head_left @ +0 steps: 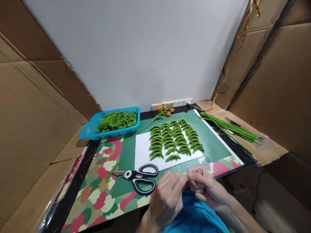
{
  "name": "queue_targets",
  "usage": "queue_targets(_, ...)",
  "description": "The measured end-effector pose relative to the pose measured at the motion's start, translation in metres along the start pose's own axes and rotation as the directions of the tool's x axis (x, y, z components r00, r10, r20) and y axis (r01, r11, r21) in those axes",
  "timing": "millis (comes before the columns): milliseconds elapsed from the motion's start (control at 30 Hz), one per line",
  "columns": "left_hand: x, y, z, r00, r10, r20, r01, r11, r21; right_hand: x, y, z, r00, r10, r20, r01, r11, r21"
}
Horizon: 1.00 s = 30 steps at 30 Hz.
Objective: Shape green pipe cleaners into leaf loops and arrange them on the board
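My left hand [167, 194] and my right hand [206, 184] meet at the table's front edge, fingers closed and fingertips pinched together. Between them a bit of green pipe cleaner [188, 177] shows; the fingers hide most of it. Just beyond, curved leaf shapes of green pipe cleaner [173, 158] lie in several columns on a white sheet [142, 149]. Left of my left hand rest scissors [138, 176] with black and white handles, blades partly apart and pointing left. A few short green strips [112, 171] lie by the blade tips.
A blue plastic basket [116, 132] of looped green pipe cleaners stands at the back left. An orange-flowered stem [159, 116] lies behind the sheet. Long green stems [230, 127] and dark tweezers [232, 121] are at right. Cardboard walls [274, 74] flank the table; a yellow wire [229, 64] hangs at right.
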State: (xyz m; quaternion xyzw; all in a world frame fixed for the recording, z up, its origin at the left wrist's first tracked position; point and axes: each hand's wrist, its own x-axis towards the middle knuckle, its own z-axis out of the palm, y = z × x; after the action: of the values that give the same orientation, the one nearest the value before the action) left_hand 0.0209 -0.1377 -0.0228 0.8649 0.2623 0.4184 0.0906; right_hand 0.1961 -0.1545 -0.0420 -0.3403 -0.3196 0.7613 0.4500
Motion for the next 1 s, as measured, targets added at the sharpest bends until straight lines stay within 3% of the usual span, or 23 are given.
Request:
queue_targets(67,-0.002,-0.002,-0.001,0.999,-0.035,-0.002,0.035,0.999,-0.022,0.001,-0.004,0.000,0.999,-0.034,-0.001,0.034,0.996,-0.078)
queue_targets(133,-0.005,-0.002,-0.002,0.972,-0.236,0.004,0.234,0.964,-0.126,0.000,-0.008,0.001,0.973,-0.223,-0.051,0.198,0.934,-0.297)
queue_targets(200,-0.009,0.000,-0.001,0.871,-0.491,0.036,0.483,0.838,-0.254,-0.001,-0.010,0.002,0.910,-0.412,-0.051,0.322,0.778,-0.539)
queue_targets(300,-0.014,0.002,-0.001,0.709,-0.695,0.119,0.668,0.607,-0.431,-0.002,-0.011,0.004,0.871,-0.490,0.019,0.361,0.613,-0.703)
queue_targets(367,-0.016,0.003,-0.001,0.661,-0.734,0.159,0.694,0.517,-0.501,-0.001,-0.010,0.004,0.879,-0.474,0.045,0.358,0.595,-0.719)
queue_targets(433,-0.019,0.002,-0.002,0.644,-0.745,0.172,0.702,0.487,-0.520,0.000,-0.008,0.005,0.881,-0.469,0.065,0.361,0.574,-0.735)
queue_targets(567,-0.020,0.003,-0.004,0.663,-0.737,0.133,0.695,0.539,-0.476,0.003,-0.003,0.006,0.849,-0.514,0.125,0.401,0.472,-0.785)
queue_targets(800,-0.016,0.004,-0.006,0.790,-0.612,0.020,0.592,0.754,-0.284,0.001,0.000,0.006,0.786,-0.588,0.193,0.453,0.335,-0.826)
queue_targets(867,-0.015,0.006,-0.004,0.825,-0.564,-0.021,0.543,0.804,-0.242,0.001,0.004,0.007,0.734,-0.652,0.192,0.464,0.273,-0.843)
queue_targets(1000,-0.011,0.008,0.002,0.898,-0.428,-0.098,0.406,0.895,-0.186,0.003,0.017,0.015,0.581,-0.789,0.197,0.468,0.126,-0.875)
